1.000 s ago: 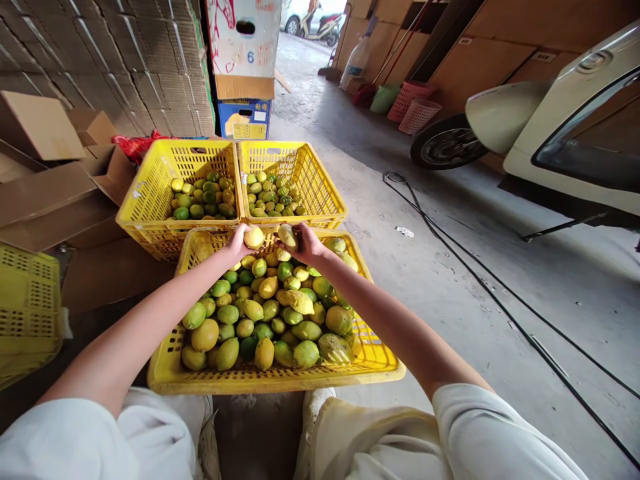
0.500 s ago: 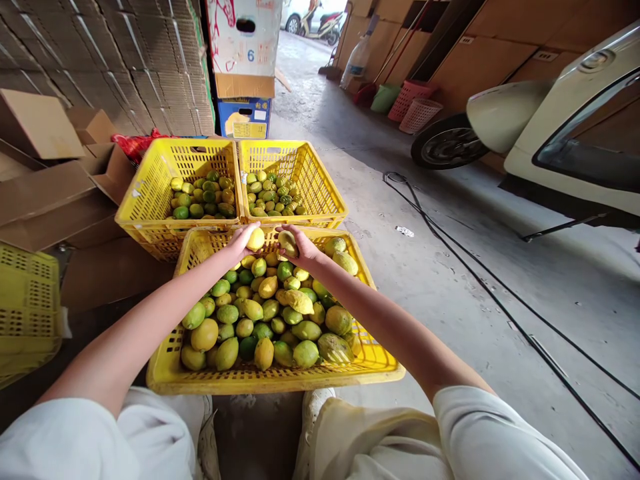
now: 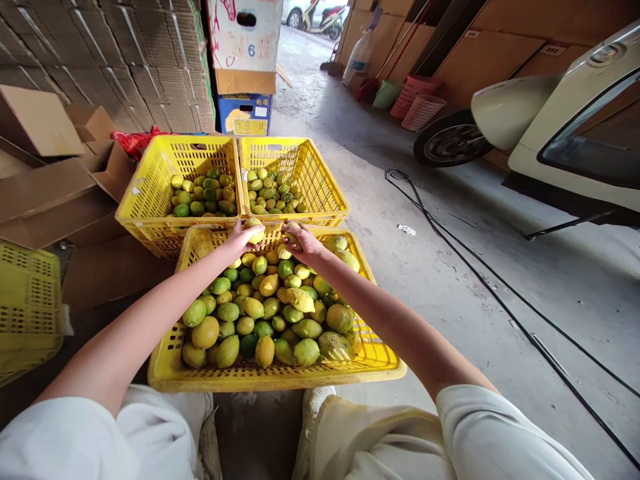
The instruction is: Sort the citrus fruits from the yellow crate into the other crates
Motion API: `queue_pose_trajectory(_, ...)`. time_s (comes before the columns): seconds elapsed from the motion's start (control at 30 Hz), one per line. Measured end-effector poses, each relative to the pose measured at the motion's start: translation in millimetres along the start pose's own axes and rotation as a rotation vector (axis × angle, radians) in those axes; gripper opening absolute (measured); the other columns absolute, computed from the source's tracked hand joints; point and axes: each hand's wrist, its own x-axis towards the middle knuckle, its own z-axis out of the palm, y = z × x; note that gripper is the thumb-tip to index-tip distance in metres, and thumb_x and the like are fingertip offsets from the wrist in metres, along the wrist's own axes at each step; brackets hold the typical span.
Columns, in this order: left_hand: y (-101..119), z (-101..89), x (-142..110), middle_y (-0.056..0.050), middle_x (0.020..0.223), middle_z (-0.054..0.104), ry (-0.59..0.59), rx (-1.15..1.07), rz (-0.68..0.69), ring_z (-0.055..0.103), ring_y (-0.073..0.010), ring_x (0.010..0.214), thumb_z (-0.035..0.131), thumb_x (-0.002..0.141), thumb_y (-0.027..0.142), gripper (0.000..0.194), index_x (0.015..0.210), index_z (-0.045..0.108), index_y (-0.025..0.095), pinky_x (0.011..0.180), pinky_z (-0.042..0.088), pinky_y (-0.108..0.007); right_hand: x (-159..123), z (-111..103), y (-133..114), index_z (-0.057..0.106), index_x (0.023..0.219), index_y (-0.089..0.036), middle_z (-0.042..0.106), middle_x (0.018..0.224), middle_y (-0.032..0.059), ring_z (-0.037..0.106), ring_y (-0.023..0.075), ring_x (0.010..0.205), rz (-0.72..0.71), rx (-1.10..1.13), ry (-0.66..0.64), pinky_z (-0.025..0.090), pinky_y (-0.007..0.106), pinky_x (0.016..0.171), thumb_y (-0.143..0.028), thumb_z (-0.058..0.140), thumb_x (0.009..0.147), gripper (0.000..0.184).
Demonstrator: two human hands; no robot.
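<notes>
My left hand (image 3: 240, 238) is closed around a yellow lemon (image 3: 255, 231) above the far side of the near yellow crate (image 3: 225, 381). Close by on the right, my right hand (image 3: 305, 243) grips another lemon (image 3: 291, 235), partly covered by the fingers. Beneath both hands the near crate holds many lemons (image 3: 270, 287), some yellow, some green. Two more yellow crates stand side by side just beyond it: the far left crate (image 3: 145, 208) and the far right crate (image 3: 327, 190), each with a layer of greenish-yellow lemons inside.
Flattened and open cardboard boxes (image 3: 45, 193) lie at the left, beside another yellow crate (image 3: 27, 300). Printed cartons (image 3: 245, 50) are stacked behind. A black cable (image 3: 450, 247) runs over the floor at the right, near a pale scooter (image 3: 540, 113).
The lemon in my left hand has turned and risen slightly, and my fingers now wrap it differently. My right hand has turned, so its lemon shows less.
</notes>
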Motion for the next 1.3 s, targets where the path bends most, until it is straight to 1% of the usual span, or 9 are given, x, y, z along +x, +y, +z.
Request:
queue_pose_trajectory(0.23,-5.9,3.8,1.3,0.000,0.081,0.063,-0.022,-0.007,-0.036,0.065,-0.0150,0.057,0.067,0.090,0.010,0.027,0.108,0.050,0.022,0.046,0.047,-0.023,6.2,0.3,5.4,0.054,0.090,-0.025,0.059,0.071,-0.0008,0.059,0.0141,0.055,0.036,-0.009,0.032,0.046,0.020,0.039,-0.033,0.057,0.093,0.010)
queue_pose_trajectory(0.43,-2.5,7.2,1.3,-0.006,0.080,0.065,0.003,-0.108,-0.048,0.067,-0.0185,0.065,0.042,0.102,0.022,0.014,0.107,0.054,0.016,0.059,0.061,-0.030,6.0,1.5,-0.9,0.055,0.095,-0.025,0.065,0.080,0.0003,0.063,0.0154,0.064,-0.008,0.006,-0.006,0.055,0.022,0.047,-0.026,0.071,0.084,0.019)
queue_pose_trajectory(0.57,-1.6,3.9,4.1,-0.005,0.085,0.065,0.026,-0.101,0.001,0.070,-0.0179,0.071,0.054,0.100,0.020,0.008,0.108,0.051,0.019,0.065,0.063,-0.030,-0.8,3.3,-2.7,0.053,0.090,-0.023,0.062,0.078,-0.0038,0.054,0.0081,0.055,-0.049,-0.005,-0.007,0.043,0.013,0.040,-0.010,0.073,0.079,0.027)
queue_pose_trajectory(0.7,-3.7,-1.1,4.4,-0.002,0.090,0.068,0.001,-0.024,0.039,0.070,-0.0150,0.067,0.081,0.082,0.010,0.035,0.099,0.052,0.022,0.056,0.057,-0.024,-0.1,1.3,0.9,0.053,0.088,-0.022,0.057,0.069,-0.0066,0.046,0.0054,0.047,-0.029,-0.036,0.027,0.031,0.012,0.034,-0.008,0.076,0.079,0.028)
queue_pose_trajectory(0.87,-8.9,-0.4,5.9,0.001,0.086,0.068,-0.014,-0.002,0.034,0.067,-0.0129,0.057,0.077,0.083,0.009,0.036,0.096,0.047,0.024,0.048,0.047,-0.022,6.8,-2.2,2.4,0.055,0.094,-0.021,0.061,0.068,-0.0009,0.057,0.0132,0.050,0.054,-0.031,0.049,0.045,0.020,0.037,-0.037,0.064,0.095,0.019)
queue_pose_trajectory(1.03,-9.9,3.5,10.5,-0.002,0.082,0.066,0.000,-0.056,0.027,0.067,-0.0134,0.062,0.056,0.098,0.022,0.005,0.096,0.058,0.018,0.055,0.053,-0.023,7.6,-0.5,-1.6,0.057,0.103,-0.018,0.066,0.076,0.0058,0.066,0.0195,0.061,0.079,0.040,0.019,0.057,0.028,0.047,-0.028,0.050,0.096,0.014)
queue_pose_trajectory(1.1,-9.5,3.9,12.3,-0.004,0.083,0.067,0.013,-0.078,0.018,0.067,-0.0146,0.067,0.044,0.101,0.019,0.015,0.094,0.058,0.017,0.062,0.057,-0.026,5.9,-0.3,-2.2,0.058,0.103,-0.017,0.066,0.077,0.0050,0.065,0.0176,0.061,0.058,0.044,0.004,0.056,0.026,0.048,-0.023,0.051,0.094,0.013)
queue_pose_trajectory(1.2,-10.6,2.0,14.0,-0.005,0.089,0.068,0.033,-0.078,0.024,0.069,-0.0160,0.075,0.055,0.098,0.016,0.004,0.094,0.056,0.018,0.067,0.059,-0.028,3.0,-0.7,-1.1,0.059,0.097,-0.018,0.065,0.076,0.0012,0.062,0.0122,0.059,0.024,0.025,-0.033,0.050,0.018,0.045,-0.018,0.062,0.088,0.010)
queue_pose_trajectory(1.3,-12.7,-0.4,13.1,-0.004,0.095,0.070,0.038,-0.044,0.038,0.070,-0.0157,0.079,0.076,0.087,0.013,0.023,0.096,0.057,0.020,0.066,0.057,-0.026,1.3,-1.2,1.9,0.057,0.092,-0.020,0.063,0.075,-0.0022,0.059,0.0096,0.057,0.005,-0.007,-0.065,0.040,0.014,0.040,-0.011,0.069,0.078,0.020)
